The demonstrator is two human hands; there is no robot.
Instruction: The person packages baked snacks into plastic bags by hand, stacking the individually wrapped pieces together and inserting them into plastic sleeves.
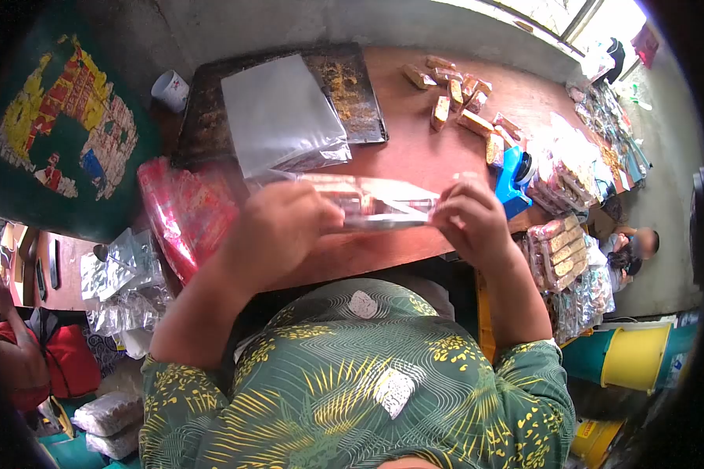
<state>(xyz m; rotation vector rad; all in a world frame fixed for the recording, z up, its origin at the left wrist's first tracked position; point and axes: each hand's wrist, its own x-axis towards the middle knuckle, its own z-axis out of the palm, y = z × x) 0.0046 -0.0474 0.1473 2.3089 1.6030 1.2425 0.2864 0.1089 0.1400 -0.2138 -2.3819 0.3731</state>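
Between my two hands is a clear plastic packet [379, 202] with brown bars inside, slightly smeared by motion. My left hand [278, 223] has its fingers closed on the packet's left end. Its right end is pinched by my right hand [471, 211]. Just beyond the packet lies a stack of clear plastic bags [281, 109] on a dark baking tray [368, 102]. A blue tape dispenser [511, 181] stands right beside my right hand. Red printed plastic [184, 211] lies to the left of my left forearm.
Several wrapped bars [454, 94] are scattered at the back of the table [414, 168]. Filled packets [559, 250] pile up at the right. A white mug [170, 91] stands at the back left. Other people are at the left edge and far right.
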